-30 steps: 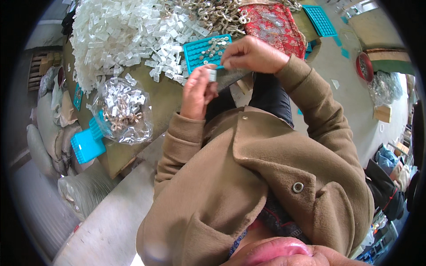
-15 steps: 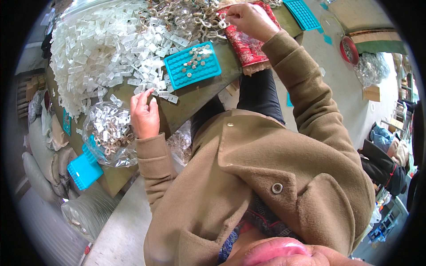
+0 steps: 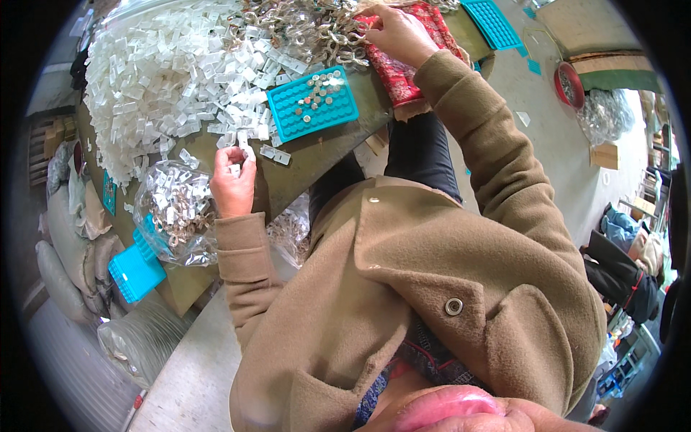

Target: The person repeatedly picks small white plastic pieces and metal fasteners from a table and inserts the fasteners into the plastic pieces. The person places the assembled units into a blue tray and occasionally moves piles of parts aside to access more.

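Nearest the person's coat, the left hand (image 3: 232,183) pinches a small clear plastic piece (image 3: 248,151) just short of the teal tray (image 3: 312,105) on the bench (image 3: 317,155) — fingers narrow. A clear bag of parts (image 3: 175,212) sits left of the tray. Beyond the tray, the right hand (image 3: 396,32) is curled into the heap of metal rings (image 3: 306,25), beside a red cloth (image 3: 403,72); what it grips I cannot tell. Loose clear pieces lie near the bench edge — a sleeve could likely sweep them off.

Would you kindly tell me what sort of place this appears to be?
Probably a small assembly or packing workshop: a heap of clear plastic pieces, a pile of metal rings and a teal sorting tray cover the worktable.
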{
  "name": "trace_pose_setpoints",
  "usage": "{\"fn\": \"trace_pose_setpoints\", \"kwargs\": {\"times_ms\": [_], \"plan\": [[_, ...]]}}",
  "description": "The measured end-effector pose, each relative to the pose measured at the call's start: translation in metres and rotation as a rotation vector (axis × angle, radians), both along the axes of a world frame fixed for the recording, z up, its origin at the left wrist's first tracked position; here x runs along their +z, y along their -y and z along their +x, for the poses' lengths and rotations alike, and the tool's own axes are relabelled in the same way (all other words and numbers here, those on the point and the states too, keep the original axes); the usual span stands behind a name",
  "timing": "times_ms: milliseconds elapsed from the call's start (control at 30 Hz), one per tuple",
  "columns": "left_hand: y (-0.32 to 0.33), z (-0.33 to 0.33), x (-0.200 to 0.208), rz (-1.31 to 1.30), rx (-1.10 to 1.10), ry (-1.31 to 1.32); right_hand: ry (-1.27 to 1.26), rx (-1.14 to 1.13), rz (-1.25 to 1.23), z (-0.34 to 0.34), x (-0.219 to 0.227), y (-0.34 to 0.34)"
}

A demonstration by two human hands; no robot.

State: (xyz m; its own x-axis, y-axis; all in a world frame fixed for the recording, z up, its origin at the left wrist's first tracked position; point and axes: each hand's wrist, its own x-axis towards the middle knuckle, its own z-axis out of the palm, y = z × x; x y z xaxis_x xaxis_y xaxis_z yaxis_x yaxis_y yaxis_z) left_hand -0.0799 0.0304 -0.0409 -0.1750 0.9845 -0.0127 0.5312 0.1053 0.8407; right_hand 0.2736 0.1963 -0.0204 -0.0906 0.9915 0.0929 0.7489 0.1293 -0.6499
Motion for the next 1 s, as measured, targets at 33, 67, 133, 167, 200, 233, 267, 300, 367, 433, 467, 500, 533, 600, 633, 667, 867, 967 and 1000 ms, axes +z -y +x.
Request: {"fn": "trace_pose_setpoints", "kwargs": {"times_ms": [33,67,133,167,200,233,267,300,367,433,467,500,533,600,633,667,867,967,1000], "plan": [[-0.001,0.001,-0.004,0.011,0.030,0.119,-0.040,0.019,0.041,0.000,0.000,0.001],[-0.002,0.001,-0.007,0.007,0.072,0.252,-0.081,0.039,0.083,0.000,0.001,0.002],[-0.004,0.002,-0.011,0.081,0.025,0.314,-0.047,0.050,0.150,-0.002,0.005,0.005],[-0.004,0.001,-0.010,0.010,0.016,0.394,0.026,0.041,0.177,-0.003,0.008,0.006],[-0.004,0.001,-0.007,-0.062,0.006,0.473,0.098,0.031,0.202,-0.004,0.012,0.006],[-0.003,0.004,-0.005,-0.138,0.117,0.522,0.060,-0.138,0.431,-0.009,0.012,0.013],[-0.002,0.007,-0.001,-0.124,0.095,0.592,0.028,-0.068,0.382,-0.010,0.015,0.012],[-0.001,0.009,0.004,-0.141,0.116,0.644,-0.004,0.003,0.333,-0.011,0.017,0.010],[0.000,0.017,0.015,-0.167,0.092,0.767,-0.038,0.159,0.323,-0.019,0.017,0.007],[0.000,0.029,0.022,-0.208,0.089,0.860,0.221,0.215,0.253,-0.033,0.011,0.001],[0.000,0.035,0.025,-0.202,0.034,0.932,0.350,0.198,0.157,-0.038,0.007,0.000],[-0.001,0.040,0.028,-0.235,0.006,0.940,0.415,0.160,0.164,-0.044,0.003,0.000],[-0.002,0.046,0.029,-0.260,-0.005,0.990,0.417,0.149,0.173,-0.046,0.002,-0.001],[0.000,0.059,0.029,-0.243,-0.003,1.107,0.422,0.125,0.193,-0.049,0.001,-0.003],[0.000,0.063,0.028,-0.256,0.005,1.132,0.432,0.075,0.056,-0.048,0.003,-0.003],[0.000,0.065,0.028,-0.273,-0.007,1.153,0.353,0.067,0.097,-0.046,0.005,-0.002],[-0.006,0.073,0.030,-0.397,-0.048,1.340,-0.118,-0.020,0.243,-0.030,0.015,0.004],[-0.009,0.080,0.030,-0.443,-0.062,1.386,-0.224,0.009,0.120,-0.025,0.014,0.001],[-0.010,0.083,0.030,-0.458,-0.065,1.398,-0.235,0.033,0.136,-0.024,0.012,0.001]]}}
